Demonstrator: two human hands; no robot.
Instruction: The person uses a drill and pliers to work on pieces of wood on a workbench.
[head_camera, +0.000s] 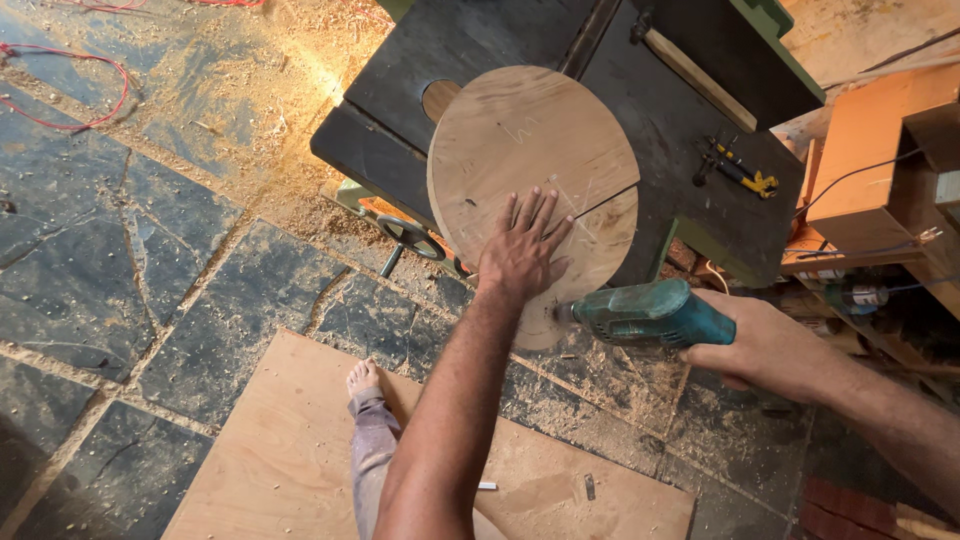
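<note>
A dark stone floor (150, 300) strewn with sawdust lies under a black saw table (690, 170), seen from the head camera looking down. A round wooden disc (520, 150) rests on the table, its near edge hanging out over the floor. The left hand (522, 255) lies flat on the disc, fingers spread, pressing down and gripping nothing. The right hand (765, 350) is closed around the handle of a teal power tool (645, 312), whose nose touches the disc's near edge. A plywood sheet (280, 450) lies on the floor below, with the person's bare foot (363, 377) on it. A yellow-handled tool (738, 170) sits on the table's far side. Orange wooden boxes (870, 150) stand at the right; their contents cannot be made out.
</note>
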